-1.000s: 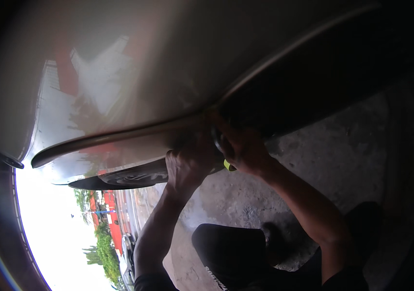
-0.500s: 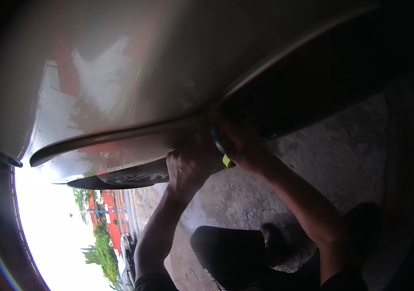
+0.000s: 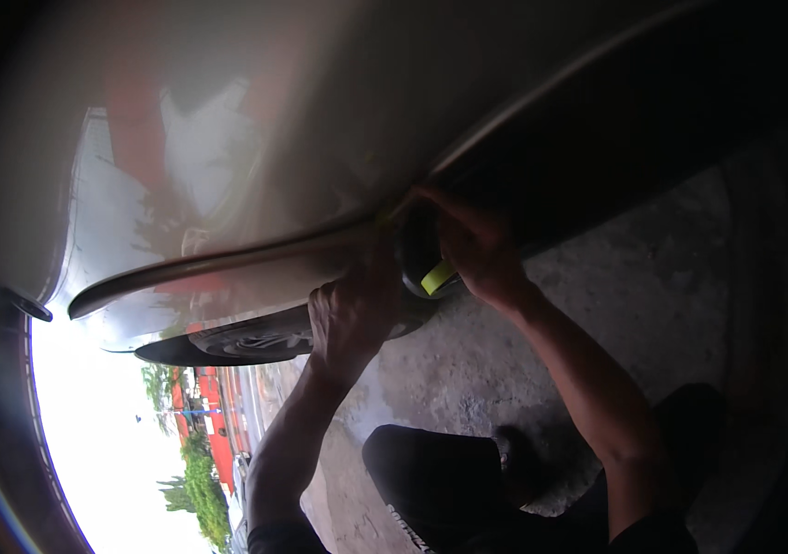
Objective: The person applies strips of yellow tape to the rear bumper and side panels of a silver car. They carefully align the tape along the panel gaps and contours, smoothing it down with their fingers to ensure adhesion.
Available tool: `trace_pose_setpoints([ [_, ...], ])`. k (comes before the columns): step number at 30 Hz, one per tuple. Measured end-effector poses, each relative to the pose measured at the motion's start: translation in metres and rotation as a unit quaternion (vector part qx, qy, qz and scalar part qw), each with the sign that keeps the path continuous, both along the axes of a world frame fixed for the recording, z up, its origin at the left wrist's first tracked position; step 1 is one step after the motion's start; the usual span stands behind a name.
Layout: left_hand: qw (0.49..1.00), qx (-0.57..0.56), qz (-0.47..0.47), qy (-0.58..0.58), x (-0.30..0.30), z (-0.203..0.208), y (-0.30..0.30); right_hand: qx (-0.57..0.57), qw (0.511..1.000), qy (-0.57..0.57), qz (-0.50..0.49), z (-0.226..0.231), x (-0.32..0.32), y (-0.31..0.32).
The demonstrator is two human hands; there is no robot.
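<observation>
A car body panel (image 3: 320, 166) with a glossy, light reflective surface fills the upper part of the head view. A dark-edged trim line (image 3: 255, 249) runs along its lower side. My right hand (image 3: 486, 254) is closed round a yellow-green roll of tape (image 3: 438, 277), one finger reaching up to the panel's edge. Beside it, my left hand (image 3: 348, 314) rests bent against the lower panel, its fingertips lost in shadow. A faint yellowish spot shows on the edge between the hands.
A car wheel (image 3: 255, 342) shows behind my left hand. Below lies rough concrete floor (image 3: 468, 388), with my dark-clothed knee (image 3: 431, 471) over it. Bright sky, trees (image 3: 200, 480) and red structures stand outside at the lower left.
My right hand has shifted slightly right, with the tape roll turned so more of its yellow-green band shows. My left hand has moved a little left and down, apart from the roll.
</observation>
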State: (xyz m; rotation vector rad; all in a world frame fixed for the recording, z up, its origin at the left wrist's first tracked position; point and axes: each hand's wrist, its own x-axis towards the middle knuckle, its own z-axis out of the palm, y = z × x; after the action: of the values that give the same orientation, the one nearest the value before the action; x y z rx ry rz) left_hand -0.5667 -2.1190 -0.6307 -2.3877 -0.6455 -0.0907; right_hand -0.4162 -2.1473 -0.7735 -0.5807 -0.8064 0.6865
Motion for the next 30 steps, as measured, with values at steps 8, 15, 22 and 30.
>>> trace_pose_setpoints([
  [8, 0.986, -0.118, 0.111, -0.048, 0.024, 0.016, -0.017, -0.064, 0.998, 0.015, 0.020, 0.011, 0.010, -0.014],
  [15, 0.979, -0.156, 0.105, -0.084, 0.009, 0.016, -0.020, -0.105, 0.985, 0.045, 0.133, 0.019, 0.018, -0.026],
  [22, 0.916, -0.342, 0.111, -0.178, -0.010, 0.006, -0.023, -0.116, 0.986, -0.003, 0.122, 0.026, 0.023, -0.038],
  [30, 0.740, -0.527, 0.105, -0.404, -0.033, -0.031, -0.089, -0.028, 0.986, -0.149, 0.070, 0.051, 0.012, -0.067],
])
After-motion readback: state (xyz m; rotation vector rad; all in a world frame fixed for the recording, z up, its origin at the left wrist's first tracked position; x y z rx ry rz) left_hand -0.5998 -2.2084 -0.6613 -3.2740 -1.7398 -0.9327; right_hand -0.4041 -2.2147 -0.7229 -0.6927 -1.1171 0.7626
